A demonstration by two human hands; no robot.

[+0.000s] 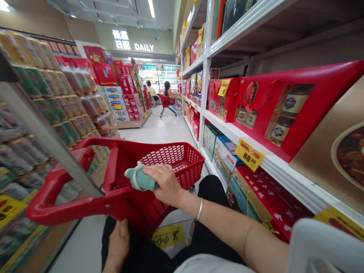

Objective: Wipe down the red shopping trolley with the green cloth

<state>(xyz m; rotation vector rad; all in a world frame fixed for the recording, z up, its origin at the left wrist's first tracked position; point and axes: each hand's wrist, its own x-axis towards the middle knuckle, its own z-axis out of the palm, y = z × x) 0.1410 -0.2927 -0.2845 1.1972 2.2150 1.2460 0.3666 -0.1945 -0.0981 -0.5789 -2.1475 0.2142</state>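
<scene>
A red plastic shopping cart (125, 206) stands in front of me, its perforated basket wall (189, 161) on the far side and its looped handle (54, 216) to the left. My right hand (166, 184) is closed around a bunched green and white cloth (142, 179), which presses on the cart's near top rim. Lower down, my left hand (118, 240) is closed at the cart's lower left side, thumb against the red plastic; its other fingers are partly hidden. A white bangle (200, 209) circles my right wrist.
White shelving (218, 117) with red gift boxes (261, 110) and yellow price tags runs close along the right. Packed drinks (59, 102) are stacked on the left. A metal post (54, 132) crosses the near left. Two people and another red cart (166, 100) are farther along the aisle.
</scene>
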